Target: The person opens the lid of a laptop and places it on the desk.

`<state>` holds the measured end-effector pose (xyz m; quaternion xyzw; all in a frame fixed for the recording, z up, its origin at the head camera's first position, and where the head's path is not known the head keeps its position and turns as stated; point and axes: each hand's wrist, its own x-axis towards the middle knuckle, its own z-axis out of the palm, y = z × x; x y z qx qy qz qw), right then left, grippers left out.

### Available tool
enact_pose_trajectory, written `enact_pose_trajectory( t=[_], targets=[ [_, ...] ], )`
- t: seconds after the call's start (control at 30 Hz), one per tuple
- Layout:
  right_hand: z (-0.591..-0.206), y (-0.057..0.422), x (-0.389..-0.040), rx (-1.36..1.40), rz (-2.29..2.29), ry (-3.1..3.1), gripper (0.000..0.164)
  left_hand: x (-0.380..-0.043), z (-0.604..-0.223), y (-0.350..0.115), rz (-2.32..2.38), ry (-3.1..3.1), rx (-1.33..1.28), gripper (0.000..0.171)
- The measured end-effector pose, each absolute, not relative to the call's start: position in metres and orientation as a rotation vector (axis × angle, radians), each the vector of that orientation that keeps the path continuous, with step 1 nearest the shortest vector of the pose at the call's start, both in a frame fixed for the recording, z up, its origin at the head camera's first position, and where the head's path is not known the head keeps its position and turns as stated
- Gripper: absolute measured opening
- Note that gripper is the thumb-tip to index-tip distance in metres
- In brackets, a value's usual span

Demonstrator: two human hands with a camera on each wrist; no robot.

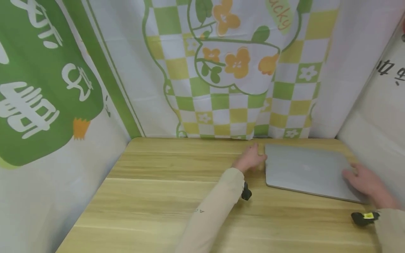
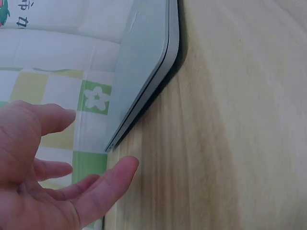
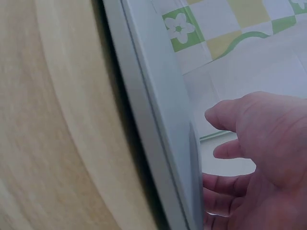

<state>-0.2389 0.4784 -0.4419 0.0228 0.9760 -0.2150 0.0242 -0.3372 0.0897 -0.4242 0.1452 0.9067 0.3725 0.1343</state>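
Note:
A closed silver laptop (image 1: 303, 170) lies flat on the wooden table, toward the back right. Beside its left edge is my left hand (image 1: 251, 158), palm side toward the laptop. In the left wrist view, that hand (image 2: 53, 167) has its fingers spread and loosely bent, with a gap between them and the laptop (image 2: 144, 57). At the opposite side is my right hand (image 1: 367, 179), its thumb above the lid. The right wrist view shows this hand (image 3: 268, 158) loosely bent around the laptop's (image 3: 158, 110) right edge; its lower fingertips are hidden behind the lid.
The wooden table (image 1: 152, 203) extends left and toward me. A checked, flowered cloth (image 1: 218, 102) hangs behind it, a green printed one (image 1: 47, 140) at the left. A pale wall covering (image 1: 379, 140) runs close along the right side. Dark wrist devices (image 1: 246, 192) show below the hands.

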Motion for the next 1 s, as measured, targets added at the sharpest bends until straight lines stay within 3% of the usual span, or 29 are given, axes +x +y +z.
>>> enact_pose_trajectory(
  t=[0.27,0.47,1.0],
  targets=[
    [-0.435,0.474,-0.241,0.067,-0.644,2.955,0.074,-0.330,-0.425,0.096,1.012,2.649,0.339,0.077],
    [-0.433,0.473,-0.242,0.002,-0.582,2.979,0.065,-0.330,-0.430,0.102,0.962,2.681,0.324,0.071],
    [-0.438,0.474,-0.244,-0.027,-0.508,3.008,0.065,-0.332,-0.435,0.109,0.973,2.699,0.349,0.046]
  ],
)
